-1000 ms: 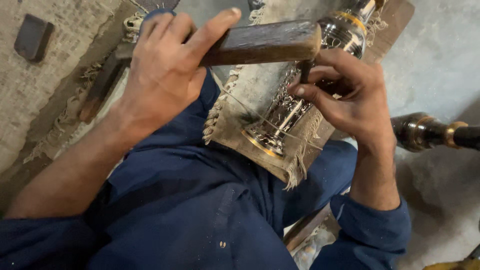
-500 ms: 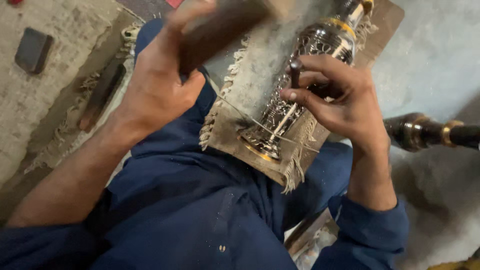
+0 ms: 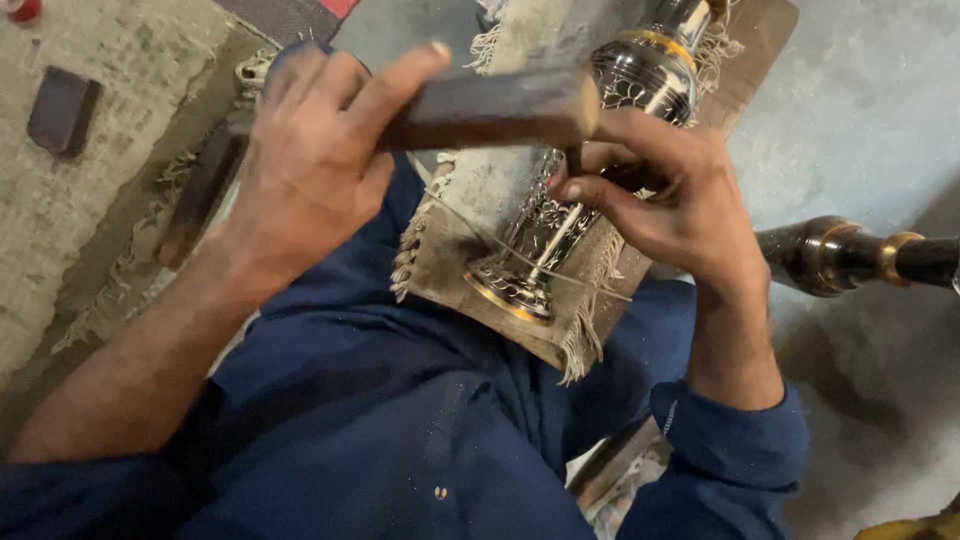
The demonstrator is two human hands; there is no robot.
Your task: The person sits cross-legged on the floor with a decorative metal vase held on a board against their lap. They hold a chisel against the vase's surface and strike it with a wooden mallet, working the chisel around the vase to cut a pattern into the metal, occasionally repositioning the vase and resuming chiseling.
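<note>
Left hand (image 3: 315,160), upper left of frame, fingers wrapped tight round a dark wooden mallet (image 3: 490,108), head pointing right, over the vase. Right hand (image 3: 665,195), centre right, pinched shut on a thin dark punch (image 3: 580,165), tip set against the vase. Vase (image 3: 590,170) of patterned metal with gold bands, lying tilted from upper right down to centre, foot toward the lap, on a fringed cloth (image 3: 480,215) over a wooden board (image 3: 520,320). Board resting across blue-clad legs (image 3: 380,420). Second metal piece (image 3: 850,255), dark with brass rings, on the grey floor (image 3: 860,120) at right edge, apart from the right wrist. Small dark block (image 3: 62,108) at upper left, well apart. Long dark bar (image 3: 200,195) lying beside the left hand, partly hidden.
</note>
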